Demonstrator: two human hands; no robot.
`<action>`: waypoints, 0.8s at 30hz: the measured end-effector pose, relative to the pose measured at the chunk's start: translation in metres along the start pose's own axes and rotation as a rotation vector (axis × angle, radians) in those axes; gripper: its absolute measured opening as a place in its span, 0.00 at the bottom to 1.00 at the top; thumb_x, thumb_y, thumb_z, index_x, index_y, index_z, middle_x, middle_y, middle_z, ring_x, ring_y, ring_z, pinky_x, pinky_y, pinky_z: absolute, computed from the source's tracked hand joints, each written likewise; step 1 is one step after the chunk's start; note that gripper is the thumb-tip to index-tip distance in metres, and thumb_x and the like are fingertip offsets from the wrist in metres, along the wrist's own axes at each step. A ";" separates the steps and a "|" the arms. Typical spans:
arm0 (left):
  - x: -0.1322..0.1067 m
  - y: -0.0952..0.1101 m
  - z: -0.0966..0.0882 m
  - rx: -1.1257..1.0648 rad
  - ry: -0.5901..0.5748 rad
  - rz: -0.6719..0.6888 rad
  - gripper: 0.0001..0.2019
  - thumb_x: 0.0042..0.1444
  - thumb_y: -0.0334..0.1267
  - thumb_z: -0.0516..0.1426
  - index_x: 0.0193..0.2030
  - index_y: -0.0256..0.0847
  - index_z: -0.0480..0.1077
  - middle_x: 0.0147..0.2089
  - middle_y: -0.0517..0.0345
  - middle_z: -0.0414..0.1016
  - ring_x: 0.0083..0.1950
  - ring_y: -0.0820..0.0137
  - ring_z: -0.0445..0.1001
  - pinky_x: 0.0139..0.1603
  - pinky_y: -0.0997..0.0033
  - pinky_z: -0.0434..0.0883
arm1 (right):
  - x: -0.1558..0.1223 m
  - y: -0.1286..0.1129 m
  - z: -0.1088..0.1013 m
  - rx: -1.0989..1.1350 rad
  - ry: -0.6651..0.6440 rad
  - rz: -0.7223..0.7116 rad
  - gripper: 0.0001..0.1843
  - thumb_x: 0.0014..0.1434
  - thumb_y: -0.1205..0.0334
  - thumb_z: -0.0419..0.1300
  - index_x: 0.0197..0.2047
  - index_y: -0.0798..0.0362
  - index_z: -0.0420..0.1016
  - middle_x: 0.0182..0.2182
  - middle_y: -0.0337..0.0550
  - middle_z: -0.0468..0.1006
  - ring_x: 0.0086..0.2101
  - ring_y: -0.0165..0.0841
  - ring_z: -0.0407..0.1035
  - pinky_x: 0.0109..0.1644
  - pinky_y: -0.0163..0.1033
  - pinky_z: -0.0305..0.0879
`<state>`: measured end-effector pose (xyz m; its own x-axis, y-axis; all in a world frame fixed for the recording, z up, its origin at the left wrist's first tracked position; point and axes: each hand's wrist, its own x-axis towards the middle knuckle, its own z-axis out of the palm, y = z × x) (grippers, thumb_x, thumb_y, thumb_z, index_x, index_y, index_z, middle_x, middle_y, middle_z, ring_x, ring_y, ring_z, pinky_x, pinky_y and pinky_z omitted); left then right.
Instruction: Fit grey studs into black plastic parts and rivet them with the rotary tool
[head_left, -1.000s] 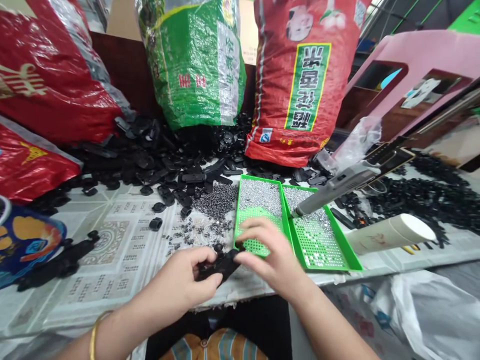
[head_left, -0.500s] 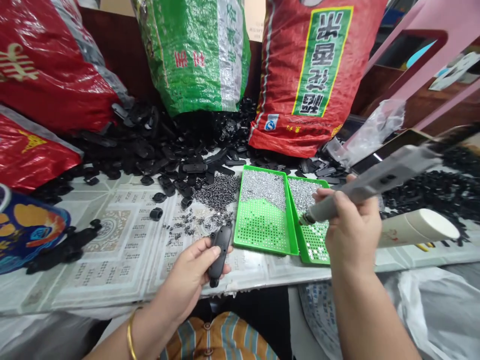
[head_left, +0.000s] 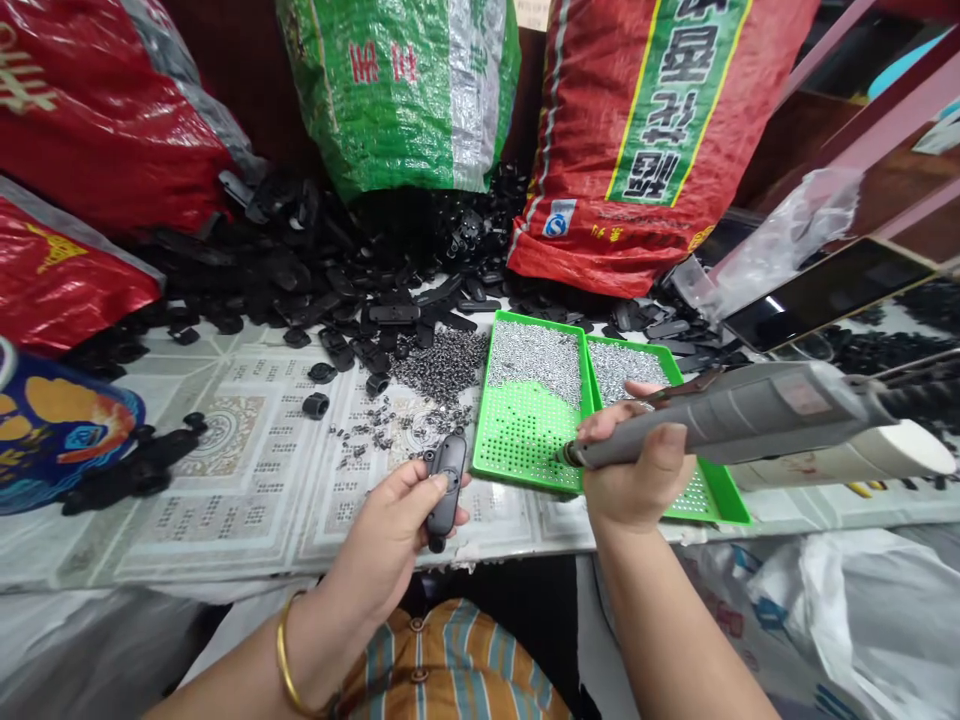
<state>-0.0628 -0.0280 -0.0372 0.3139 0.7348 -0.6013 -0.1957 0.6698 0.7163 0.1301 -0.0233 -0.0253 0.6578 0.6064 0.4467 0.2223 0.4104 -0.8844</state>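
My left hand (head_left: 401, 510) grips a black plastic housing (head_left: 448, 480), elongated with rounded ends, the thumb pressed on its face near the table's front edge. In my right hand (head_left: 637, 470) lies a grey electric screwdriver (head_left: 705, 415), held nearly level with its tip pointing left. That tip hangs over the left green tray (head_left: 525, 430), which has a perforated bottom with many small silver screws in its far half and dark ones nearer. Partly behind my right hand is a second green tray (head_left: 731, 500), also with silver screws.
Small dark metal parts (head_left: 442, 370) lie loose left of the trays. Black plastic pieces (head_left: 300, 270) are heaped at the back beneath a green sack (head_left: 405, 100) and a red sack (head_left: 645, 150). A blue snack tub (head_left: 67, 440) stands left; a white cylinder (head_left: 847, 460) lies right.
My right hand has carried the screwdriver left, from the right tray to over the left tray's near part. My left hand still holds the housing, almost unmoved. The view has shifted slightly.
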 end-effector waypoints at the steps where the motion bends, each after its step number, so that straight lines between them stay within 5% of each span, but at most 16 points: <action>1: 0.000 0.000 0.000 -0.002 0.002 -0.001 0.14 0.49 0.42 0.58 0.40 0.36 0.66 0.43 0.52 0.73 0.29 0.75 0.71 0.26 0.76 0.62 | 0.000 0.002 0.000 0.001 0.000 0.005 0.19 0.54 0.45 0.47 0.41 0.51 0.62 0.15 0.33 0.60 0.15 0.29 0.58 0.20 0.37 0.57; 24: 0.003 -0.001 0.005 0.022 0.053 0.036 0.11 0.49 0.41 0.57 0.35 0.37 0.63 0.34 0.59 0.70 0.31 0.73 0.73 0.29 0.76 0.63 | 0.004 0.002 0.000 0.185 0.034 0.026 0.22 0.50 0.44 0.52 0.37 0.55 0.65 0.12 0.31 0.62 0.13 0.28 0.58 0.17 0.35 0.56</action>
<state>-0.0573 -0.0269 -0.0384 0.2568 0.7635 -0.5926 -0.1858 0.6407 0.7449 0.1330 -0.0197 -0.0250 0.6862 0.5963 0.4165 0.0707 0.5152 -0.8542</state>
